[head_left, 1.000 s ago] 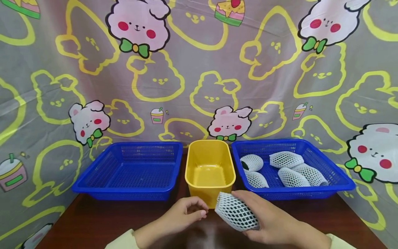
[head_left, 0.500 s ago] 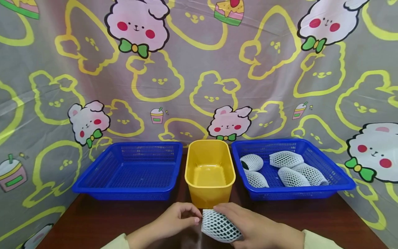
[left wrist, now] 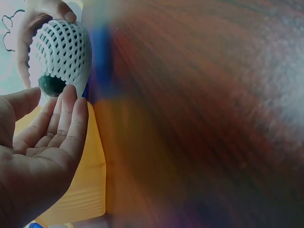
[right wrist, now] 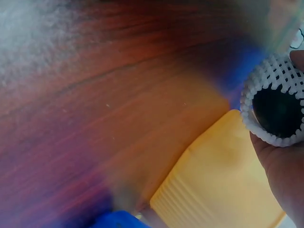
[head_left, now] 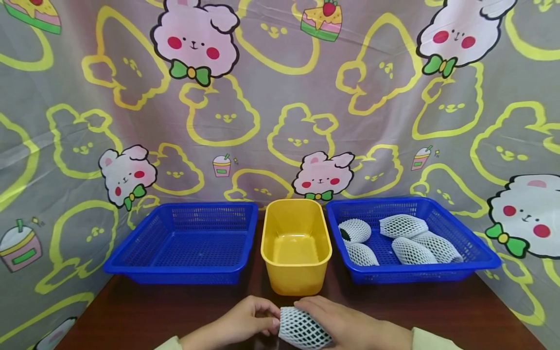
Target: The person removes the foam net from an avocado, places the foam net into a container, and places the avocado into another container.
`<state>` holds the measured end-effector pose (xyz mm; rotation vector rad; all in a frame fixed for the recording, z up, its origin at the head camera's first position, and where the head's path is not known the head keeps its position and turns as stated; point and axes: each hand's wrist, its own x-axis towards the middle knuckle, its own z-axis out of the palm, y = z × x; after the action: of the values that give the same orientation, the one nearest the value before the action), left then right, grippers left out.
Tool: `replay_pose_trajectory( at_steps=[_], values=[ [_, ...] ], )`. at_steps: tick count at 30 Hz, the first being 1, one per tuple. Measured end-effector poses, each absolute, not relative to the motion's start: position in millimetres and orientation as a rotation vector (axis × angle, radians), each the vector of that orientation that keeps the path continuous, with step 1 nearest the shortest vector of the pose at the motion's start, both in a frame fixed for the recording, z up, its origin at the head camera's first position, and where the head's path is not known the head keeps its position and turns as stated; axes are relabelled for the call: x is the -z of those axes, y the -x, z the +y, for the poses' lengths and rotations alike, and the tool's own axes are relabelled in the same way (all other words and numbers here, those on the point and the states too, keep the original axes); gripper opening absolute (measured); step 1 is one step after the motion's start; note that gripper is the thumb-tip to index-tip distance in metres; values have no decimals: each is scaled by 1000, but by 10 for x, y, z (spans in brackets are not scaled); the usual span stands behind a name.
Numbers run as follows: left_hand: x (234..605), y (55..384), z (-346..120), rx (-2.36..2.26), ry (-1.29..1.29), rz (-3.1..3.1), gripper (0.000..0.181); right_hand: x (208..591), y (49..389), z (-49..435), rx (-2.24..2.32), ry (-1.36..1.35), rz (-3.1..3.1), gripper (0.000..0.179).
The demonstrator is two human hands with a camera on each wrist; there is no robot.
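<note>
My right hand (head_left: 345,321) grips a dark green, smooth, rounded produce item in a white foam net (head_left: 304,328), low in front of the yellow bin. Its dark end (left wrist: 51,85) shows through the net's open mouth in the left wrist view. At that mouth is my left hand (head_left: 245,318), its fingers extended and slightly bent. In the left wrist view, the fingertips (left wrist: 70,91) are at the net's edge, and the thumb stands apart on the other side. From the right wrist, the net's other open end (right wrist: 273,109) shows dark green inside.
Behind the hands stands a yellow bin (head_left: 296,279). To its right, a blue basket (head_left: 411,274) holds several items in white foam nets (head_left: 413,250). Another blue basket (head_left: 179,272) stands left. All rest on a dark red-brown table (head_left: 140,316), before a patterned cloth.
My right hand has brought the netted item left and down, toward me, to meet the left hand. The left hand has shifted slightly left and down.
</note>
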<state>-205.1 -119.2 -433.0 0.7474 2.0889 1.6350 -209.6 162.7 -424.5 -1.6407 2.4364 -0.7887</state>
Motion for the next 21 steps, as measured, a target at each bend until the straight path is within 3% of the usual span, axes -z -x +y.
replay_pose_trajectory(
  at_steps=[11, 21],
  values=[
    [4378, 2054, -1133, -1612, -722, 2113, 14, 4327, 2103, 1623, 712, 1724, 2465, 80],
    [4410, 2074, -1066, -1599, -710, 2174, 17, 4315, 2117, 1650, 747, 1561, 2405, 79]
  ],
)
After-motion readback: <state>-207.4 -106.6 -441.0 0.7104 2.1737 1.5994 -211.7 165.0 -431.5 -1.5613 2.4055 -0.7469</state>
